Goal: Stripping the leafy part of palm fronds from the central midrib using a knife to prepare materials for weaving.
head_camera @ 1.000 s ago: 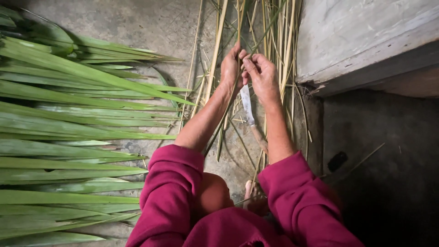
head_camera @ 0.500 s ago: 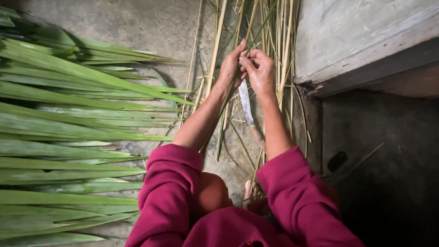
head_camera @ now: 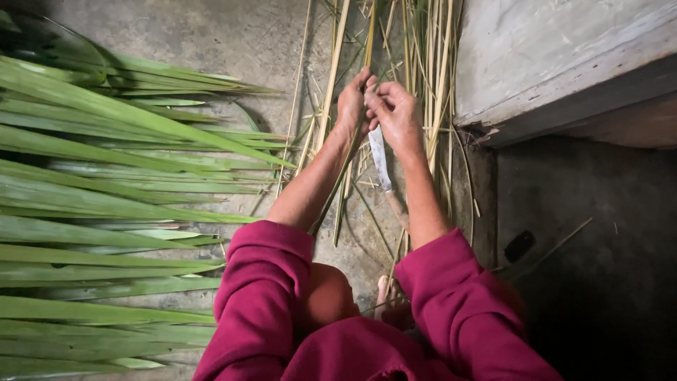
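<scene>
My left hand (head_camera: 350,106) and my right hand (head_camera: 396,118) meet in front of me, fingertips pinched together on a thin green leaf strip (head_camera: 337,185). The strip runs from the top of the view through both hands and down along my left forearm. Below the hands a knife (head_camera: 379,161) with a pale worn blade and a wooden handle points up towards them; no hand grips it. Both arms are in dark pink sleeves.
A pile of long green leaves (head_camera: 106,176) covers the concrete floor on the left. Dry yellowish midribs (head_camera: 430,63) lie beyond the hands. A grey concrete step (head_camera: 564,56) rises at the right above dark floor with a small black object (head_camera: 520,247). My foot (head_camera: 391,303) shows below.
Both hands stay joined on the strip; they rose slightly and then shifted a little to the left. The knife has not moved.
</scene>
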